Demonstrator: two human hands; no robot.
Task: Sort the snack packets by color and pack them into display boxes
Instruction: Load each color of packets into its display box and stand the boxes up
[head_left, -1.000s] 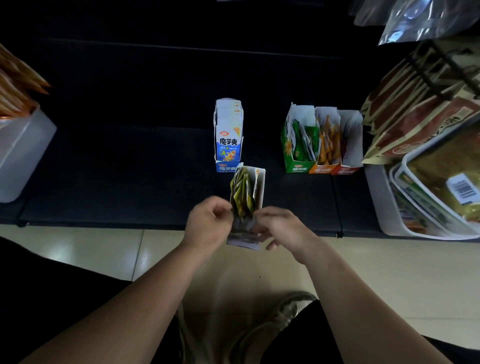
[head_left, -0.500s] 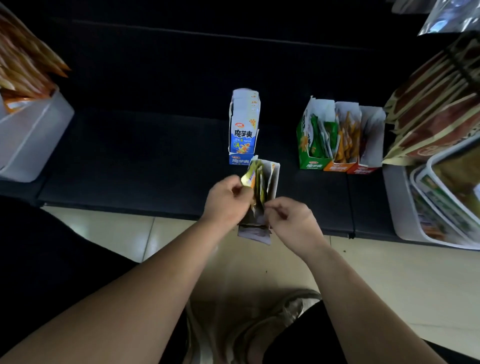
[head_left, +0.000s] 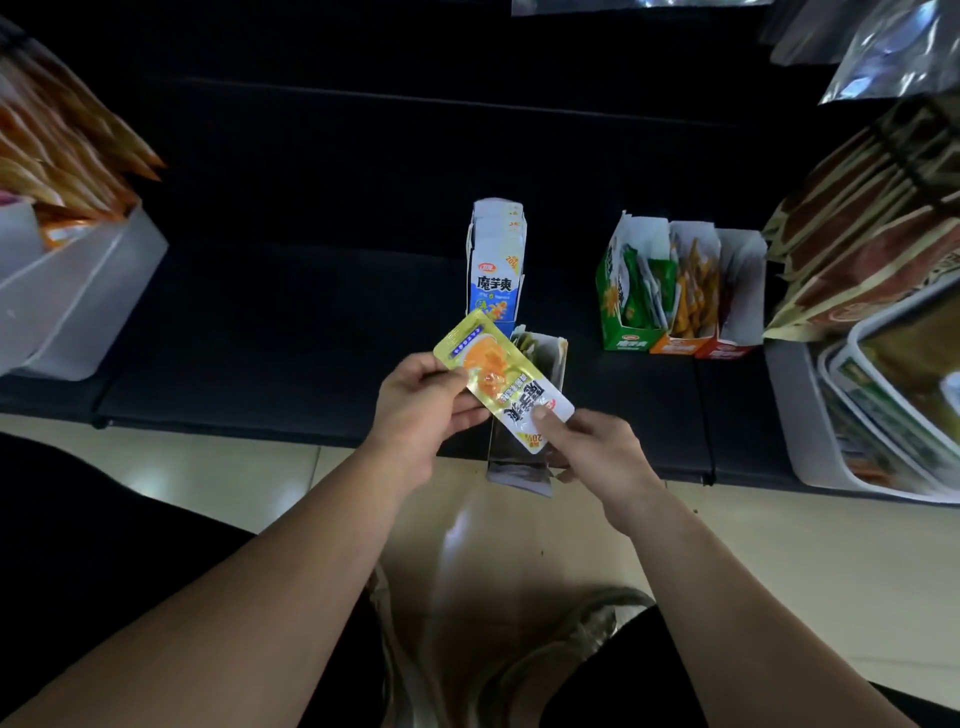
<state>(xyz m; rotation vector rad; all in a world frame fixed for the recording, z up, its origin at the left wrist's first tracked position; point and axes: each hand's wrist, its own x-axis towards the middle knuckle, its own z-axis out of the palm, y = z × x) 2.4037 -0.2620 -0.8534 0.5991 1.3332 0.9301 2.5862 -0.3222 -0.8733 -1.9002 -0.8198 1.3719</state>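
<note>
A long black bench (head_left: 260, 322) runs across in front of the person, with pale floor tiles below its near edge. At its right end sits a white bin (head_left: 795, 431) stacked with big brown and green pouches. At the left end another white bin (head_left: 88, 312) holds orange packets standing on end.

Right of centre, three display boxes stand touching in a row: a green box (head_left: 618, 317) with green packets, an orange box (head_left: 675, 343) with orange ones, and a red box (head_left: 727, 349). A blue box (head_left: 496, 280) stands alone at the middle, upright and full.

Just in front of it, at the bench's near edge, an open box (head_left: 545, 364) leans towards the person, with yellow packets showing inside.

The left hand (head_left: 415, 405) pinches the gold end of a yellow packet (head_left: 498, 379), which is held slantwise above that box. The right hand (head_left: 592, 447) has its thumb on the packet's white end, with its fingers curled under by the box's bottom.
</note>
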